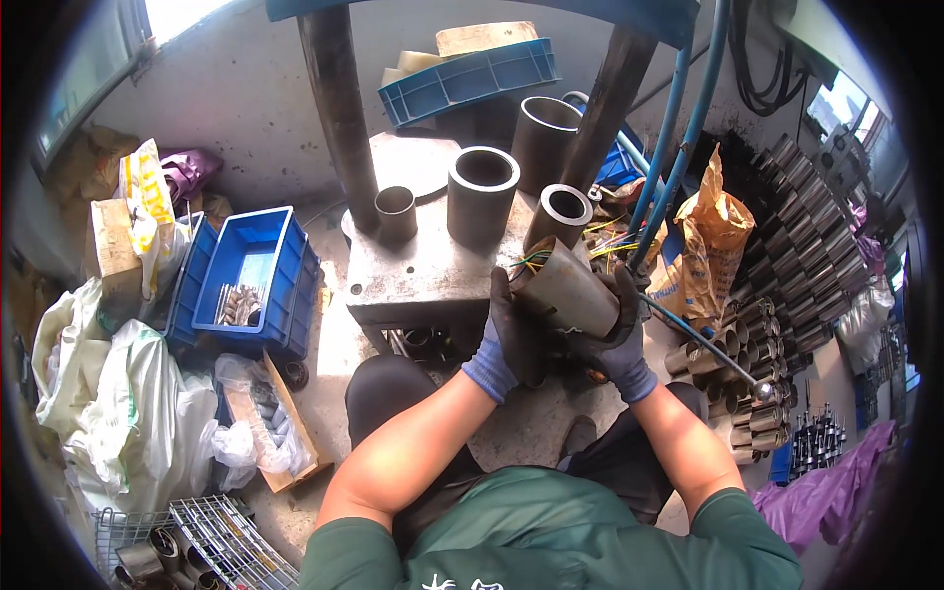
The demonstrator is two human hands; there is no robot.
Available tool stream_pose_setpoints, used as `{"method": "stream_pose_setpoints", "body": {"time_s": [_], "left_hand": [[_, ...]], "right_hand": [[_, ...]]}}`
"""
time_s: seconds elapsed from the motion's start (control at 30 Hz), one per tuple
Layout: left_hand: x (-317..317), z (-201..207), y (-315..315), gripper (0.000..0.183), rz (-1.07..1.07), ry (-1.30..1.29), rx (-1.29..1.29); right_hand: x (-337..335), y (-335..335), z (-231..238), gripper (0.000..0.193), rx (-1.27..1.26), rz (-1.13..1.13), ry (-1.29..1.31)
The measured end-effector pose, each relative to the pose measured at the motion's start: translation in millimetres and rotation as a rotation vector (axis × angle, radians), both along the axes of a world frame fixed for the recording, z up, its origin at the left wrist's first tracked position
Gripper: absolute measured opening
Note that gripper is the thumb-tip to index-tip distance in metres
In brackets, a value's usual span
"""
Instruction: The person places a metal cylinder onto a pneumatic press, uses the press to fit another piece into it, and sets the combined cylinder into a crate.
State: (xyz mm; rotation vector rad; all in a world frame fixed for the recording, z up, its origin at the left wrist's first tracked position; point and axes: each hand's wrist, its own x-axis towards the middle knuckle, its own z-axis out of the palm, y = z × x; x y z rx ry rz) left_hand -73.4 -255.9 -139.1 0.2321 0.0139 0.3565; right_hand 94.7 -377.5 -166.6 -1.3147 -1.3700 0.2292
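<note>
A grey metal cylinder is held tilted between my two gloved hands, in front of the press table's front edge. My left hand wraps its left side, and my right hand grips its right side and lower end. Thin green and yellow wires show at its upper left end; whether they come out of it I cannot tell. Just beyond it, a thick-walled tube stands upright on the metal press table. A wider dark tube and a short ring stand further left.
Two press columns rise from the table. Blue crates and white sacks lie left. On the right are a brown paper bag, stacked metal tubes and a lever with a ball end. Blue hoses hang close by.
</note>
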Motion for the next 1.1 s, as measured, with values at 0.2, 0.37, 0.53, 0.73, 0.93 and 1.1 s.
{"method": "stream_pose_setpoints", "body": {"time_s": [0.2,0.37,0.53,0.73,0.93,1.1], "left_hand": [[2,-12,14,0.087,0.129,-0.07,0.208],[30,-52,30,0.032,0.398,0.527,1.044],[21,-48,3,0.04,0.299,0.666,2.183],[26,-68,3,0.047,-0.185,0.533,2.356],[22,-68,6,0.054,-0.338,0.568,2.372],[23,-70,1,0.054,-0.345,0.509,2.368]], "right_hand": [[-25,27,81,0.063,0.152,-0.092,0.622],[-16,83,136,0.046,0.111,-0.069,0.558],[-2,159,174,0.057,0.12,-0.121,0.209],[16,240,193,0.061,-0.076,-0.124,-0.276],[-21,275,238,0.048,-0.413,-0.095,-0.772],[-39,283,252,0.059,-0.62,-0.218,-0.946]]}}
